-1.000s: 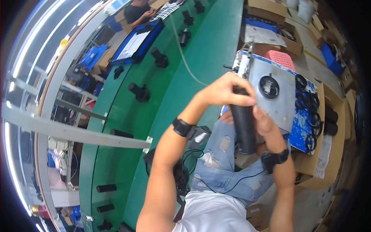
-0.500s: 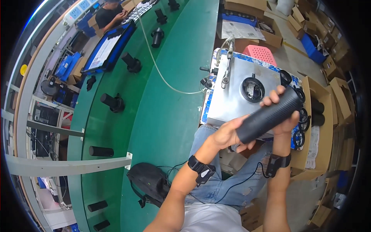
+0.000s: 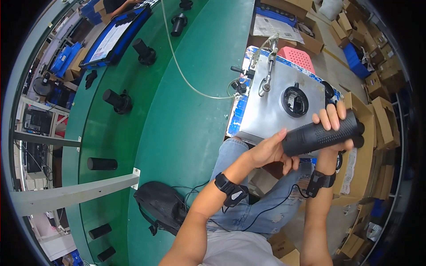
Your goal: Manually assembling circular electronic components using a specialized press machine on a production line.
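Note:
A black textured plastic tube [image 3: 313, 136] lies tilted across both my hands, above my right knee. My left hand [image 3: 268, 150] is closed on its lower left end, thumb along the top and fingers curled beneath. Around the right end wraps my right hand [image 3: 332, 119], its fingers over the top and its thumb side below. Just beyond the tube stands a metal box fixture [image 3: 270, 111] with a black ring-shaped part [image 3: 294, 101] set on its top. A metal lever clamp [image 3: 269, 66] is mounted along the fixture's left side.
Left runs a green conveyor [image 3: 177, 115] bearing several black tubes, one a bare cylinder [image 3: 102, 164]. A black bag [image 3: 162, 205] lies on the green surface. An open cardboard box [image 3: 355, 177] stands right, a pink stool [image 3: 296, 59] behind the fixture. A co-worker's arm [image 3: 126, 6] shows far left.
The tube has turned in my hands to lie closer to level, showing a differently textured side. My right fingers have shifted along its top. The whole view has shifted slightly.

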The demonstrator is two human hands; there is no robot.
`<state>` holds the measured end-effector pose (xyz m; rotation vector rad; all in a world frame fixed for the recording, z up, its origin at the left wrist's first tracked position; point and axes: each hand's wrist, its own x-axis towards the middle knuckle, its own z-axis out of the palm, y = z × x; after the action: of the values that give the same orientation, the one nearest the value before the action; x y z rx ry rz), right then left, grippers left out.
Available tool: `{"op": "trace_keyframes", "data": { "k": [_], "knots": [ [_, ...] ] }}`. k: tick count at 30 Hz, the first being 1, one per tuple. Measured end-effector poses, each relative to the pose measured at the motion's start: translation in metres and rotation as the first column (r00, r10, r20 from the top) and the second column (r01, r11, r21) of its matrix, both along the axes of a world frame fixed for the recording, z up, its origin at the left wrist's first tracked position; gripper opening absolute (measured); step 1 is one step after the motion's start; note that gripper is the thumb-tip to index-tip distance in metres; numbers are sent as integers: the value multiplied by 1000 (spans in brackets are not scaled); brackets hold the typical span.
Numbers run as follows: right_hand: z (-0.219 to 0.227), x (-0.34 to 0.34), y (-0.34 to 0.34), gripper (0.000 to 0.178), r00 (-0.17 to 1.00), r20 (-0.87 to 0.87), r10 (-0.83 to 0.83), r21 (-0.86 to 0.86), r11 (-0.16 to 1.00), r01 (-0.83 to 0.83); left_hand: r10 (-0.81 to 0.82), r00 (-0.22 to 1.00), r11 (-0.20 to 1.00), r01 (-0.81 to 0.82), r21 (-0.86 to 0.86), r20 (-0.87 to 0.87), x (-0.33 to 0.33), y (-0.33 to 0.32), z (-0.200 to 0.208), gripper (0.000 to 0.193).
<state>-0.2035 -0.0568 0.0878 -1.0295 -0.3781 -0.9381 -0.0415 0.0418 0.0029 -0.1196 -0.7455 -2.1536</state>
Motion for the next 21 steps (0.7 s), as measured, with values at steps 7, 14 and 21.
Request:
{"op": "trace_keyframes", "data": {
  "k": [7,14,21],
  "knots": [
    [-10,-17,-76,41,583,-459,-670,-119,697,708,154,971,988,-157,-1,181,16,24,-63,64],
    [-56,11,-71,32,302,-512,-804,-434,546,716,72,947,994,-95,58,314,24,25,-76,49],
    [-67,27,-47,31,47,-449,-892,-473,282,835,92,926,982,-145,119,366,21,25,-87,42]
  ]
}}
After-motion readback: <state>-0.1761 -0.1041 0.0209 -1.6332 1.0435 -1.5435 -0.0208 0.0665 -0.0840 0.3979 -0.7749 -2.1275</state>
